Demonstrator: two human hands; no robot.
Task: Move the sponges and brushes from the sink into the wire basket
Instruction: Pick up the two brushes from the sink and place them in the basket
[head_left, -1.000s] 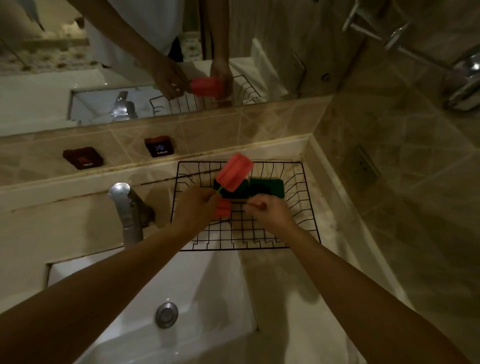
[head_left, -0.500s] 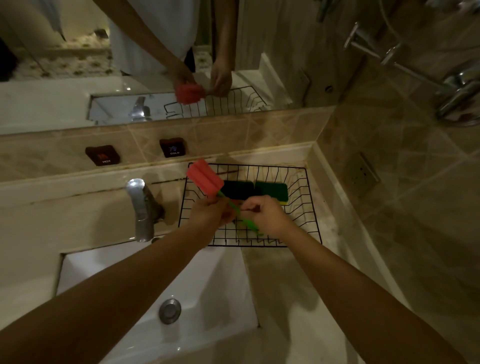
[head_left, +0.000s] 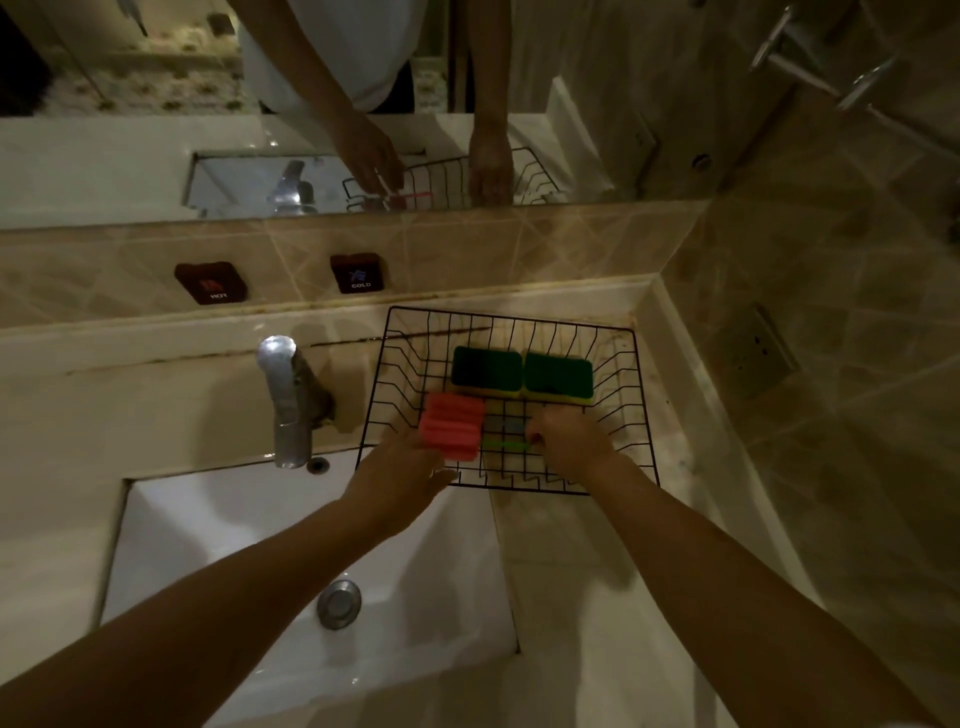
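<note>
The right hand (head_left: 571, 441) has its fingers curled over the end of a thin green handle (head_left: 506, 445), apparently pinching it, though the fingertips are hidden under the knuckles. The left hand (head_left: 402, 480) lies at the near left corner of the wire basket (head_left: 641, 415); its fingers reach forward against the near edge of the pink ridged sponge head (head_left: 451, 426), and whether they grip it or only rest there cannot be told.

The handle and head make one sponge brush, low in the basket or lying on its floor. Its long axis runs left to right between the two hands, head toward the left hand, handle end at the right. Letting go, if that is the next move, looks to turn on that axis staying level inside the near rim.

Just beyond the fingers, two green scouring pads (head_left: 522, 371) with yellow foam backing lie side by side, touching, along the far half of the basket. The head looks soft and corrugated, the pads coarse, and the basket is thin black wire in an open grid.

Behind the left wrist, the white sink (head_left: 218, 545) shows only its metal drain (head_left: 338, 604); no sponge or brush is visible in the part seen.
</note>
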